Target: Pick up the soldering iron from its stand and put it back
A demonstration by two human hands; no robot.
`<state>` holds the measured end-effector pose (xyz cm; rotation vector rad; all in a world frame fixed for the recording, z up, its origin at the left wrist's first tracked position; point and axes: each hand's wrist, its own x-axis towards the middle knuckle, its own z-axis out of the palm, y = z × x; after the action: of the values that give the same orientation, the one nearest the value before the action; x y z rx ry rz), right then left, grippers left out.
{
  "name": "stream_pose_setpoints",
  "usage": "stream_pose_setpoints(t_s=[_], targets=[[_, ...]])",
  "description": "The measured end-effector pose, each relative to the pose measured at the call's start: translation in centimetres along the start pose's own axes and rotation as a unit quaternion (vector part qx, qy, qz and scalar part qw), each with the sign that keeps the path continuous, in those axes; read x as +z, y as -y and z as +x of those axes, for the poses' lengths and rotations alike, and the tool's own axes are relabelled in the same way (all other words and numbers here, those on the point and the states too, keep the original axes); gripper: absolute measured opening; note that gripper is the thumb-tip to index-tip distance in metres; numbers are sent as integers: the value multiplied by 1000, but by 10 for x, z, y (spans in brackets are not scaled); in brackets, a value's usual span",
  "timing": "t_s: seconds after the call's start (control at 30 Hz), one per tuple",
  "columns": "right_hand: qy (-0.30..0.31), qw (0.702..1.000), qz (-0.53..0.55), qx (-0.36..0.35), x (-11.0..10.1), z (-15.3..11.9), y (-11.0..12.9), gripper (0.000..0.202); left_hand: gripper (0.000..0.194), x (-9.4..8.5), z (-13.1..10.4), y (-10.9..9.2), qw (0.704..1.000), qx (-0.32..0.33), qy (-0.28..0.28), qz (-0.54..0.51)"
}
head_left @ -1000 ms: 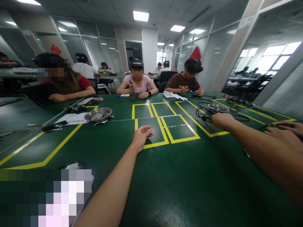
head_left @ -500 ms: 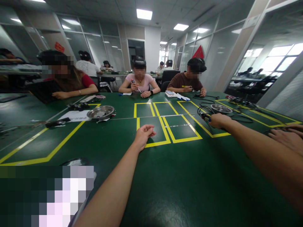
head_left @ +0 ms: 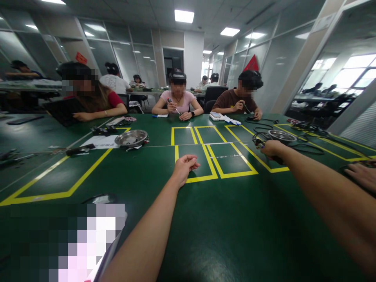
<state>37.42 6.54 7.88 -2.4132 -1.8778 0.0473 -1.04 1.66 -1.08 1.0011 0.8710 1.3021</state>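
My left hand (head_left: 187,169) rests its edge on the green table inside a yellow tape outline. Its fingers are loosely bent and somewhat apart, with nothing visible in them. My right hand (head_left: 273,150) reaches out to the right, its fingers closed at a bundle of black cables (head_left: 259,135). A small part with light metallic and bluish bits pokes out past its fingertips, too small to name. Behind that hand stands a shallow metal bowl (head_left: 282,136), with cables running round it.
A second metal bowl (head_left: 131,138) holds small dark parts, beside a white sheet (head_left: 101,141). Yellow tape (head_left: 202,180) outlines cover the green table (head_left: 223,231). Another person's hand (head_left: 362,174) lies at the right edge. Three people sit opposite; one holds a screwdriver (head_left: 176,108).
The whole view has shifted slightly, so things appear farther right. Both my hands keep nearly the same pose. The person in brown has raised a hand with a thin tool.
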Motion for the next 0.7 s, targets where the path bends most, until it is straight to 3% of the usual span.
stream_pose_setpoints(t_s=[0.1,0.17,0.4,0.47,0.6,0.7], targets=[[69,984,156,50,4,-1,16,24,18,0,0,0,1000,0,0,-5],[88,960,262,44,10,-4,36,25,18,0,-1,1,1000,4,-1,-6],[170,841,508,-74,44,-39,139,21,22,0,1,5,1000,6,-20,-20],[208,789,569,-107,54,-61,162,22,26,0,3,5,998,5,-48,-40],[300,664,671,-139,67,-113,180,26,47,-1,3,2,996,4,-61,-64],[317,629,698,-129,74,-145,177,26,51,0,0,2,999,9,1,-44]])
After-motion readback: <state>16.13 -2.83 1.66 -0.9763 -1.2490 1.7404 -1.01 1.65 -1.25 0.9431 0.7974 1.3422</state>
